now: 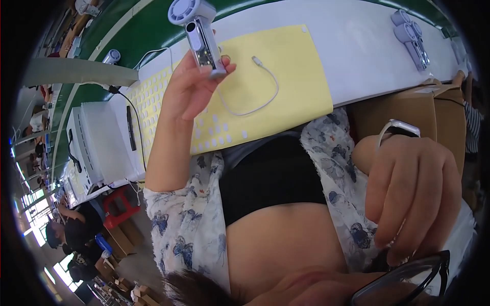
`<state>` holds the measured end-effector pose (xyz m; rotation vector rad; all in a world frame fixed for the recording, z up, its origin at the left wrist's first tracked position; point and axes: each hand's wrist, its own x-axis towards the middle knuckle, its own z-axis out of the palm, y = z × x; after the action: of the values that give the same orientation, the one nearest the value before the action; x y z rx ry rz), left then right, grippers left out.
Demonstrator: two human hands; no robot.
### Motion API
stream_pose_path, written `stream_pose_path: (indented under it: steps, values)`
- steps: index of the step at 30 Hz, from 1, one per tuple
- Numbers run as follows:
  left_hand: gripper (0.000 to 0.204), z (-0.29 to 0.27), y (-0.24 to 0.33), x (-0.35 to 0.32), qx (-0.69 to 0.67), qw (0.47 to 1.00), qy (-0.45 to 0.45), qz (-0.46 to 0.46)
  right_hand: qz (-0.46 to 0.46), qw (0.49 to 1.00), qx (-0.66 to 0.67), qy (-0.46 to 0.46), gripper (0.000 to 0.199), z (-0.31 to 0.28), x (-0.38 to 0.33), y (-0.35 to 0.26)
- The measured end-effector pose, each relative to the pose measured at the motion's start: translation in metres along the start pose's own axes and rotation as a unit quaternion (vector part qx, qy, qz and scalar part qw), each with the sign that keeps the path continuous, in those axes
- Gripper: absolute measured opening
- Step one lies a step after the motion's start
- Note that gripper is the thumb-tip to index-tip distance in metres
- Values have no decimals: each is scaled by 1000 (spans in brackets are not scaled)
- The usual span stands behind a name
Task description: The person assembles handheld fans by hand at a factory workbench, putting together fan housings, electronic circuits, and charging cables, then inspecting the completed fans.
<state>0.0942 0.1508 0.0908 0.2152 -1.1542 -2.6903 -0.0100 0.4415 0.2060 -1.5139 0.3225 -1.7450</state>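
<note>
Handheld fan (202, 43), lilac, head uppermost; lower handle (210, 45) pinched between thumb and fingers of the left hand (196, 87), above the yellow sheet (301, 66). Inner parts (203, 55) show, so judged unfinished; cannot tell open casing from clear cover. White cable (277, 85) loops right of that hand; one end hidden. More fans (408, 35) well right, on worktop (352, 51). Right hand (413, 188): fingers curled near glasses (400, 280), fingertips partly hidden; grip cannot be told.

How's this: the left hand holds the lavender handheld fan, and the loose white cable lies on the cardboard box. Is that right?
Not quite: the head view shows the white cable lying on the yellow sheet. The left hand does hold the lavender handheld fan.
</note>
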Motion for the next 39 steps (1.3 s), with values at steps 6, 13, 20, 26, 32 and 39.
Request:
stream_pose_path:
  steps: [6,13,20,26,32,39]
  values:
    - [73,32,-17,-2,77,995,-62,7,-57,997,45,-1,10,4,-5,5]
    - [67,9,-32,-6,139,990,-25,19,-4,978,93,-184,13,-31,20,32]
    - [68,16,-25,-7,177,984,-12,33,273,638,-698,175,18,-75,-35,131]
    - [70,18,-27,-5,200,979,-11,24,227,590,-762,140,15,-91,-54,166]
    - [67,15,-29,-6,186,982,-14,24,365,763,-459,271,10,-86,-46,149]
    - [59,12,-35,-6,33,999,-10,27,388,790,-395,262,19,-60,-42,136]
